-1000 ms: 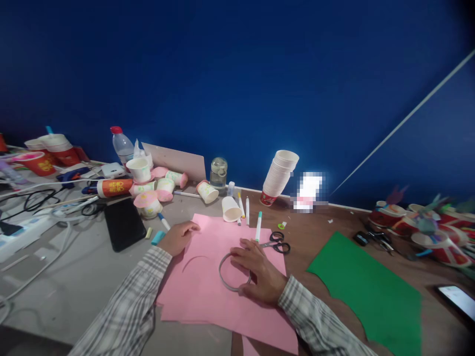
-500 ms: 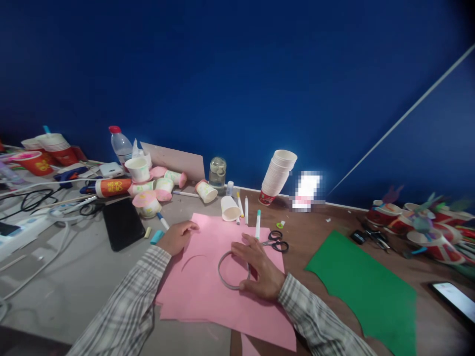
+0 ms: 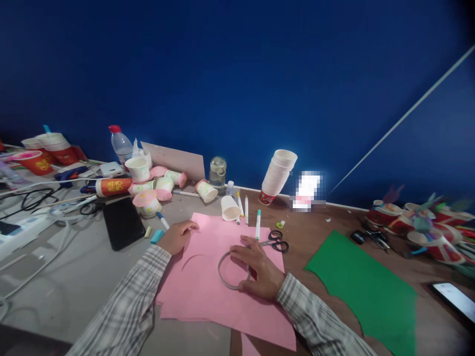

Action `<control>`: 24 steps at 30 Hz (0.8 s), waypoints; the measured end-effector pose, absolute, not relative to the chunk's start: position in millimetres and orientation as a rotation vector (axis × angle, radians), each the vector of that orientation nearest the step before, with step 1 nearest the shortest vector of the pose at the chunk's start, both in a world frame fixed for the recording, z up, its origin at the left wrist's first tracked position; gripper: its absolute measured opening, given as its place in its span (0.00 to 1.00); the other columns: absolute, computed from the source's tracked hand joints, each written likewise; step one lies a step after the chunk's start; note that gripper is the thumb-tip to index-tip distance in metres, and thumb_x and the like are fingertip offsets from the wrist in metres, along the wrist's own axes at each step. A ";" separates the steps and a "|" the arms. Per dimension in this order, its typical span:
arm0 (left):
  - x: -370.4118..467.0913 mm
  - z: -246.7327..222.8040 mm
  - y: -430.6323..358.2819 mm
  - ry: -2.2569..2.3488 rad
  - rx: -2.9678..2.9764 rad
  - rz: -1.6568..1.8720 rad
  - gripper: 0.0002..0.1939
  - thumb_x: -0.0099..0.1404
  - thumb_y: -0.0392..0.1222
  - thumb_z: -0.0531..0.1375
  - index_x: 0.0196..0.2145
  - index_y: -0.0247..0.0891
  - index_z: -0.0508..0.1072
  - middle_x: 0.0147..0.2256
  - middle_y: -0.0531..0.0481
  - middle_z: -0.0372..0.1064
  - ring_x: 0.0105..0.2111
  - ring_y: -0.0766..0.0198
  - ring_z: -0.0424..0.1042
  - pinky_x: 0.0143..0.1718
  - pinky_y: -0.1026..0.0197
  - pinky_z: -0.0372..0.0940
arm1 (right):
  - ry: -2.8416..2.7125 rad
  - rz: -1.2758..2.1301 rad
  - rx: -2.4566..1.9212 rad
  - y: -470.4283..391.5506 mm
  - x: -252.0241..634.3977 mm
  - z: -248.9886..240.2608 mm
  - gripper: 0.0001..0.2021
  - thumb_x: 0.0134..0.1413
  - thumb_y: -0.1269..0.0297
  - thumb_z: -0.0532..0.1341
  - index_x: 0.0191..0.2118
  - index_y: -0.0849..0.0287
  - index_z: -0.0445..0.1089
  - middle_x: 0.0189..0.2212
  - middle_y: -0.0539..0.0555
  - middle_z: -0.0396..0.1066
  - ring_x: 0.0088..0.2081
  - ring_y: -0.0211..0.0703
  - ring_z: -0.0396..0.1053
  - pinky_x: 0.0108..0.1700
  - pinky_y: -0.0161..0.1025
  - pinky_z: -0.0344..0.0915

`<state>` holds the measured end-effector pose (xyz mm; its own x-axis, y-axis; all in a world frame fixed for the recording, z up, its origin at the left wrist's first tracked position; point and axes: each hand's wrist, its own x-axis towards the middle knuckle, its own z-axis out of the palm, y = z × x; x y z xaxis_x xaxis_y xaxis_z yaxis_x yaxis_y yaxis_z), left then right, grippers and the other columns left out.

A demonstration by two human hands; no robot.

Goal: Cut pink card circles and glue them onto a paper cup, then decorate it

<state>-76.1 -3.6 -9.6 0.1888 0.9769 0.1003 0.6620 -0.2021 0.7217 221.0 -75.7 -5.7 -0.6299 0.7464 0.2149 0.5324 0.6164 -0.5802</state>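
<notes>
Sheets of pink paper (image 3: 208, 296) lie stacked in front of me, with a curved cut in the surface at left. A thin grey ring (image 3: 223, 280) rests flat on the paper. Round its right side is my right hand (image 3: 261, 269), thumb at the near edge and fingertips at the far edge. My left hand (image 3: 178, 237) lies on the paper's upper left edge, fingers stretched out, holding nothing. Scissors (image 3: 276, 241) with black handles and a green-capped marker (image 3: 258, 225) lie at the paper's upper right.
Behind the paper are a tipped white paper cup (image 3: 230, 208), more markers and a glass jar (image 3: 217, 175). A leaning cup stack (image 3: 276, 175) stands by the blue wall. Green paper (image 3: 367, 287) lies right. A black phone (image 3: 122, 225) and pink-trimmed cups (image 3: 147, 202) sit left.
The fingers of my right hand have shifted very slightly on the ring. My left hand, the ring and the paper look the same.
</notes>
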 end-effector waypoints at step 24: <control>-76.5 -10.4 -3.1 1.538 1.941 0.763 0.14 0.50 0.36 0.53 0.33 0.43 0.74 0.33 0.53 0.78 0.33 0.60 0.72 0.38 0.61 0.65 | -2.420 0.618 -1.005 -77.3 220.5 -5.2 0.33 0.38 0.49 0.66 0.54 0.48 0.61 0.54 0.54 0.65 0.60 0.64 0.46 0.59 0.68 0.44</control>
<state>-76.5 -3.1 -10.4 0.1867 0.9775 0.0978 0.6697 -0.1995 0.7153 220.5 -77.3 -5.2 -0.6361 0.7372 0.2278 0.5378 0.6353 -0.5543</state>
